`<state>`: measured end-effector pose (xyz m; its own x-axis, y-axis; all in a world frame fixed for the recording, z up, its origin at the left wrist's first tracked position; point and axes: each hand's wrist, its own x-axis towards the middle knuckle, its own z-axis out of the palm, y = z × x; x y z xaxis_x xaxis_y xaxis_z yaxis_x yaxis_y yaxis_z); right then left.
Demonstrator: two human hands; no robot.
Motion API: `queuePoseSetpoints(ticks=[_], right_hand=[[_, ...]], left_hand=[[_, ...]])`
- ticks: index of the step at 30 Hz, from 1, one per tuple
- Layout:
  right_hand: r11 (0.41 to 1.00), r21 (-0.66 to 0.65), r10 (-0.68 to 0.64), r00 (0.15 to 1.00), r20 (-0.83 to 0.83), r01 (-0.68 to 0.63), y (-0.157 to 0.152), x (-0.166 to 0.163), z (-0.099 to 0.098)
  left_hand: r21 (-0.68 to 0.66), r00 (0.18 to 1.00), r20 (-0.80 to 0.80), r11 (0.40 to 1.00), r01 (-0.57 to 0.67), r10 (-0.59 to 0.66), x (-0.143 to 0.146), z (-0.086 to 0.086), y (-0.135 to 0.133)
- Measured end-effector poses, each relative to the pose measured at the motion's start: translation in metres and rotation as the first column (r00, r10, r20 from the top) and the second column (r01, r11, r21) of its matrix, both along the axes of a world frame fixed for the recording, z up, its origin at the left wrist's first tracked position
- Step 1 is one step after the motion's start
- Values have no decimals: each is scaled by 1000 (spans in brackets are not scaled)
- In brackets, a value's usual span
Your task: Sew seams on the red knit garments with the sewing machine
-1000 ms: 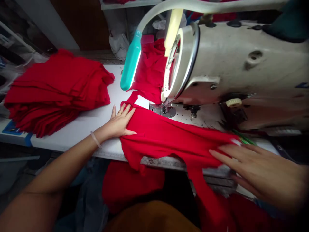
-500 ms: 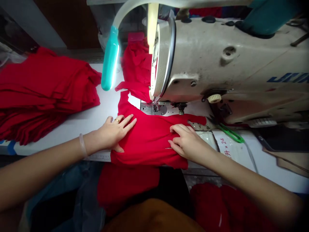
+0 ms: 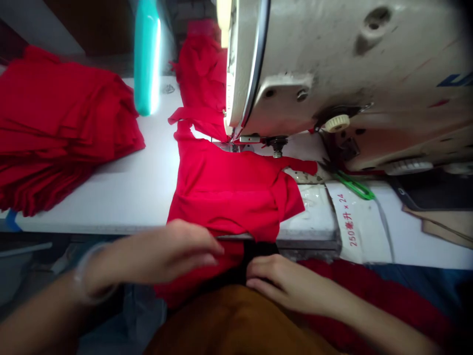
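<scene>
fingers (image 3: 205,246) of the left hand (image 3: 162,254) are curving loosely together just over the near edge of the sewing table (image 3: 111,202), close to the hem of the red knit garment (image 3: 229,197) but not visibly clamped on anything; whether the tips are touching the cloth, the view cannot settle. the right hand (image 3: 284,278) is sitting lower, past the table's edge, its fingers (image 3: 260,276) lying together and slightly bent over a dark gap, holding nothing that shows. the left forearm (image 3: 44,305) and the right forearm (image 3: 369,315) are reaching in from the bottom corners, wrists low, with a pale bangle (image 3: 92,271) circling the left wrist. the garment is lying spread on the white tabletop, its far end running toward the presser foot (image 3: 277,147) of the cream industrial sewing machine (image 3: 354,54), which seems to be why it sits square to the machine, with a narrow red strip stretching right across a clear plastic sheet (image 3: 306,209). more red cloth (image 3: 201,84) is bunching behind the needle area, and a stack of cut red pieces (image 3: 55,113) is piled at the left, within easy reach. a teal lamp (image 3: 147,56) is shining down on the work, while green-handled thread snips (image 3: 354,186) are lying beside a printed paper label (image 3: 354,222) at the right.
</scene>
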<state>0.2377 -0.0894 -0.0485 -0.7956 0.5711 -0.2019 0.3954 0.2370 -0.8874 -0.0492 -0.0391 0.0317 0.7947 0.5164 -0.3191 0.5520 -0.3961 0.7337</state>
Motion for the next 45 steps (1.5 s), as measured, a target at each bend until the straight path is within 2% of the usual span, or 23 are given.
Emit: queuePoseSetpoints(ticks=[1, 2, 3, 4, 6, 8, 12, 15, 17, 19, 21, 23, 24, 26, 28, 31, 34, 36, 39, 41, 43, 45], right_hand=[[980, -70, -179, 981, 76, 185, -10, -4, -23], [914, -105, -376, 915, 149, 393, -17, -9, -48], [873, -105, -456, 873, 175, 477, -22, -14, -71], [839, -109, -509, 840, 186, 533, -25, -18, -92], [805, -115, -559, 809, 183, 582, -30, -24, -121], [779, -99, -597, 781, 183, 619, -37, -25, -131], [745, 11, -661, 735, 150, 667, -51, -18, -119], [768, 62, -641, 765, 63, 638, -57, -15, -102], [804, 68, -591, 806, -4, 590, -60, -16, -88], [860, 81, -495, 863, -105, 503, -64, -16, -73], [891, 113, -411, 888, -206, 439, -66, -16, -58], [873, 104, -441, 862, -250, 477, -66, -13, -45], [858, 58, -486, 842, -236, 511, -64, -12, -40], [840, -97, -543, 821, -174, 535, -59, -12, -30], [819, -275, -550, 825, -128, 503, -51, -14, -21], [764, -414, -591, 794, -142, 495, -39, -26, -6], [776, -388, -599, 774, -205, 498, -29, -40, 6], [783, -391, -587, 782, -208, 484, -25, -47, 9], [764, -461, -586, 785, -201, 452, -20, -55, 8], [757, -468, -611, 749, -256, 457, -17, -58, 7], [736, -490, -648, 695, -311, 467, -15, -61, 7], [695, -546, -687, 656, -313, 468, -14, -63, 7]], left_hand=[[-62, 997, -23, 995, 78, -79, 3, -18, -22], [-30, 994, -76, 997, 71, -73, 6, -40, -43], [54, 987, -161, 999, 5, 4, 7, -63, -62], [95, 970, -237, 995, -32, 54, 7, -84, -78], [78, 963, -269, 997, -2, 24, 2, -114, -100], [17, 970, -243, 1000, 20, -15, -5, -123, -110], [-16, 979, -190, 997, -74, 70, -6, -111, -104], [106, 968, -135, 975, -196, 209, 17, -112, -90], [141, 972, -50, 965, -222, 231, 39, -120, -78], [86, 982, 64, 979, -185, 180, 58, -126, -68], [-20, 978, 147, 989, -146, 148, 70, -124, -60], [-140, 965, 179, 976, -167, 191, 72, -113, -56], [-209, 953, 188, 958, -197, 237, 69, -104, -56], [-348, 910, 213, 898, -271, 357, 58, -83, -55], [-433, 840, 225, 823, -367, 493, 44, -64, -54], [-424, 757, 216, 757, -497, 617, 28, -46, -52], [-478, 717, 169, 693, -540, 676, 23, -41, -53], [-535, 655, 140, 614, -580, 742, 21, -40, -56], [-490, 460, 193, 491, -720, 867, 13, -41, -59], [-427, 332, 261, 417, -802, 907, 4, -41, -61], [-400, 254, 297, 362, -842, 920, -5, -41, -63], [-394, 211, 298, 322, -861, 931, -12, -43, -64]])
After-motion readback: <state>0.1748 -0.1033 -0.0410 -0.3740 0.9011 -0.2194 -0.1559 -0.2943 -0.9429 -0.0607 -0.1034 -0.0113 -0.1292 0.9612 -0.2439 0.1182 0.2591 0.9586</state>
